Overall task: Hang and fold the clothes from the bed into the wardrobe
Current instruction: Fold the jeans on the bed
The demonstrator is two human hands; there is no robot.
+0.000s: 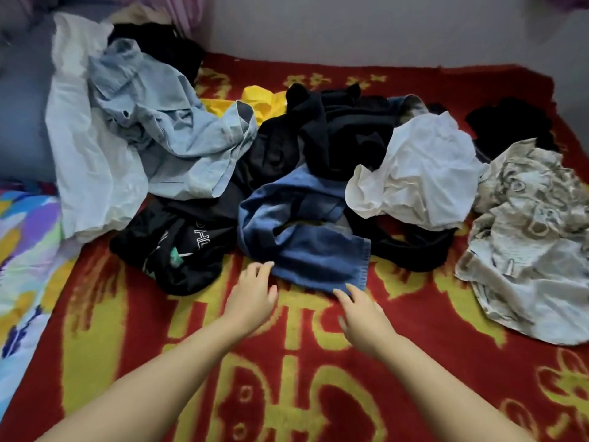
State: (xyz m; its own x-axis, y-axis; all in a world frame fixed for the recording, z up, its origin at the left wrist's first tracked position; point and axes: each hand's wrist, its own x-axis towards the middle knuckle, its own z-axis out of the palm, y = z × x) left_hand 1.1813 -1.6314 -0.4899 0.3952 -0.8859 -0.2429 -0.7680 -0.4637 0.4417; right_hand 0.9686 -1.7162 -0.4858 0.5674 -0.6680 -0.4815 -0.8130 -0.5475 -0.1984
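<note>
Jeans (pixel 306 247) on the red blanket (pixel 287 362) are touched at the near hem by 2 spread hands, left hand (pixel 253 298) and right hand (pixel 363 317), nothing pinched.

White letters show on the black top (pixel 178 250) at the near left of the pile. Only "HC" can be read; folds hide the rest. The big yellow shapes on the red blanket (pixel 302 346) cannot be read.

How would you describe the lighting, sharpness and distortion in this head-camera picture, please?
Head view: soft, even light without glare or hard shadows; wide-angle bending at the edges; slightly soft overall, the top right corner smeared; the blue denim garment and both open hands, left hand and right hand, stay readable.
</note>
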